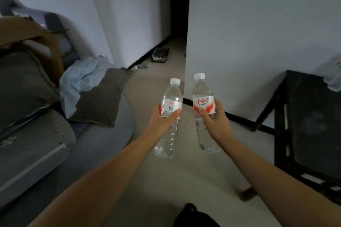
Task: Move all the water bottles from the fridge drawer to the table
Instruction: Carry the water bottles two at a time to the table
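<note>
I hold two clear water bottles upright in front of me, above the floor. My left hand [162,120] grips one water bottle [170,97] around its red and white label; its white cap points up. My right hand [214,118] grips the other water bottle [203,94] at its red-lettered label. The two bottles are side by side, a small gap between them. A black table [310,116] stands at the right, against the white wall. No fridge drawer is in view.
A grey sofa [46,143] with a dark cushion [103,101] and light blue cloth [83,77] fills the left. Beige floor [162,61] runs ahead into a dark passage between white walls. A dark tray [160,55] lies on the floor by the far wall.
</note>
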